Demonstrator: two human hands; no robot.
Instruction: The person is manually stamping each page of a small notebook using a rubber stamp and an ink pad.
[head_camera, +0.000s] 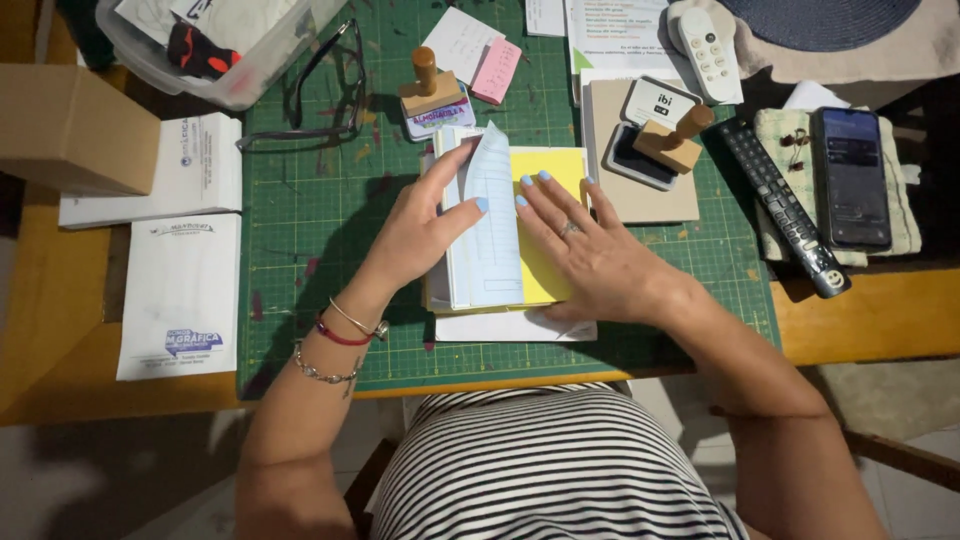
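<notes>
A receipt-style pad (545, 170) with white-blue and yellow leaves lies on the green cutting mat (330, 220). My left hand (420, 225) lifts and folds back a pale blue-printed leaf (490, 215), pinching it between thumb and fingers. My right hand (590, 255) lies flat on the yellow leaf, fingers spread, pressing it down. A wooden-handled stamp (435, 95) stands just beyond the pad. A second wooden stamp (675, 140) rests on an open ink pad (635, 155) to the right.
Two white booklets (180, 290) and a cardboard box (70, 125) lie left. A clear plastic tub (200, 45) and glasses (335, 80) sit behind. A white remote (705, 55), a black remote (785, 205) and a phone (850, 175) lie right.
</notes>
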